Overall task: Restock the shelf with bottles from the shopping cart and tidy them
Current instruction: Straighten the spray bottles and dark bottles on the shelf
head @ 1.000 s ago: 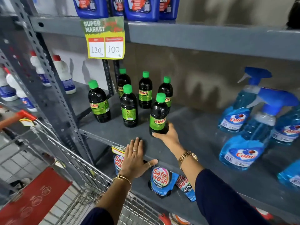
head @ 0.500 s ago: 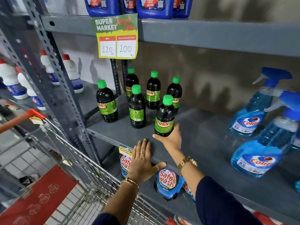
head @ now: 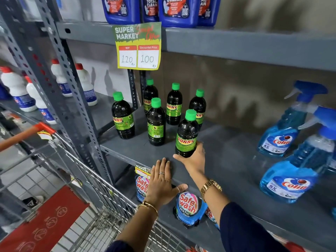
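Several dark SUNNY bottles with green caps stand on the grey middle shelf [head: 227, 166]. My right hand [head: 193, 159] grips the base of the nearest SUNNY bottle [head: 187, 135], which stands upright near the shelf's front. Behind it stand other bottles, one at the left [head: 123, 117] and one in the middle [head: 156, 122]. My left hand [head: 161, 180] lies flat, fingers spread, on the shelf's front edge. The wire shopping cart [head: 72, 179] sits at the lower left; no bottles show in its visible part.
Blue Colin spray bottles [head: 283, 131] stand at the shelf's right. Safe Wash pouches [head: 189, 208] sit on the shelf below. A price sign [head: 139, 46] hangs from the upper shelf under blue jugs. White bottles [head: 85, 84] fill the left bay behind a perforated upright [head: 72, 91].
The view has shifted a little up and left. My right hand stays on the nearest bottle's base and my left hand stays flat on the shelf edge.
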{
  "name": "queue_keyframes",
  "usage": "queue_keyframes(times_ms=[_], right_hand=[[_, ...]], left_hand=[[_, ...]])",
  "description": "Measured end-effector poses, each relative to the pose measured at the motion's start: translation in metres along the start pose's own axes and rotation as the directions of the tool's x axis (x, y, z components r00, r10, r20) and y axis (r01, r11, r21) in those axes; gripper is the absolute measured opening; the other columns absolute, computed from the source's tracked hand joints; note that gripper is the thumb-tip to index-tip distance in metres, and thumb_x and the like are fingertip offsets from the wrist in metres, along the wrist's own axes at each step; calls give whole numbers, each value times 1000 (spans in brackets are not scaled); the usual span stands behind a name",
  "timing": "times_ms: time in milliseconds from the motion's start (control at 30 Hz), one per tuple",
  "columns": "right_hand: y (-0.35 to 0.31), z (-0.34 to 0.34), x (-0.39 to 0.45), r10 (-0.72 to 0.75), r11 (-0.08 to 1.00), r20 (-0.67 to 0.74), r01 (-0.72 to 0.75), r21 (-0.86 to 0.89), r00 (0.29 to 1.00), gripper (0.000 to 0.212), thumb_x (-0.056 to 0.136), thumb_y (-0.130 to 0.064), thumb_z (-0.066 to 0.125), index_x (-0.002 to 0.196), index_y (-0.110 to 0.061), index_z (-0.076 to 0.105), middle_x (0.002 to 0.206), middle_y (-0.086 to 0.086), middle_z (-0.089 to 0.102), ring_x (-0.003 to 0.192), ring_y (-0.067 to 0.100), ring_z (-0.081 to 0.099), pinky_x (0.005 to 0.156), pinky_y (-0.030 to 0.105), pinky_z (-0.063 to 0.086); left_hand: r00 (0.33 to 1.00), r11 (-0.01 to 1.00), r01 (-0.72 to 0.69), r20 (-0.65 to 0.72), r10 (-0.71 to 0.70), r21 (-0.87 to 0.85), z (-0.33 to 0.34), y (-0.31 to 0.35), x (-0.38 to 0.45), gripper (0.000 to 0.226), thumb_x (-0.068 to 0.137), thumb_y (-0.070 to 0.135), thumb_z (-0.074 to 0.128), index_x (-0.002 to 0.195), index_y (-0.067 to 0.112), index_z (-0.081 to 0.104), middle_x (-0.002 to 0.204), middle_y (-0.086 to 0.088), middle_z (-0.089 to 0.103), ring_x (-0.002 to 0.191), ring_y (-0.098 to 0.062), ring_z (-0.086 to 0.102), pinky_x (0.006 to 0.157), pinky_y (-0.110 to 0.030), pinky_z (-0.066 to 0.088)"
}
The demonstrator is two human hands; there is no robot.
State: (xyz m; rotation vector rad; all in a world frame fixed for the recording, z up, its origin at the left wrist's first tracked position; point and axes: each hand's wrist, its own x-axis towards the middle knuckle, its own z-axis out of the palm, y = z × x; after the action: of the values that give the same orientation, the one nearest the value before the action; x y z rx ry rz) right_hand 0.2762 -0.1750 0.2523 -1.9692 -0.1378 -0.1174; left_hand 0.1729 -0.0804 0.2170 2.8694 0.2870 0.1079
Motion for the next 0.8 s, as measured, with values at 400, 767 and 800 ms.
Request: queue_keyframes(times_ms=[400, 767, 800], right_hand=[[-10, 8, -44, -485, 852, -4, 471, -227, 875, 20, 76, -12, 72, 76, -6, 53, 66, 5, 52, 62, 22, 51, 58, 24, 33], [-37, 82, -25, -162, 985, 98, 167, -40, 982, 75, 79, -33, 70, 137, -5, 31, 135, 16, 44, 121, 29, 48, 100, 40, 45], [-41, 88, -21, -123, 992, 68, 124, -19, 990, 82, 75, -36, 73, 137, -5, 30, 136, 18, 43, 122, 31, 47, 101, 41, 44]], left_hand=[[959, 956, 273, 112, -262, -105, -33, -37, 7, 127, 64, 84, 43, 147, 6, -11, 158, -6, -16, 146, -22, -17, 119, -48, -8], [949, 909, 313, 125, -289, -275, -38, -87, 17, 111, 74, 75, 45, 147, 18, -16, 156, 5, -23, 143, -11, -24, 114, -48, -18], [950, 908, 311, 117, -289, -279, -35, -87, 18, 110, 75, 72, 46, 147, 18, -17, 156, 5, -25, 142, -11, -25, 114, -48, -18]])
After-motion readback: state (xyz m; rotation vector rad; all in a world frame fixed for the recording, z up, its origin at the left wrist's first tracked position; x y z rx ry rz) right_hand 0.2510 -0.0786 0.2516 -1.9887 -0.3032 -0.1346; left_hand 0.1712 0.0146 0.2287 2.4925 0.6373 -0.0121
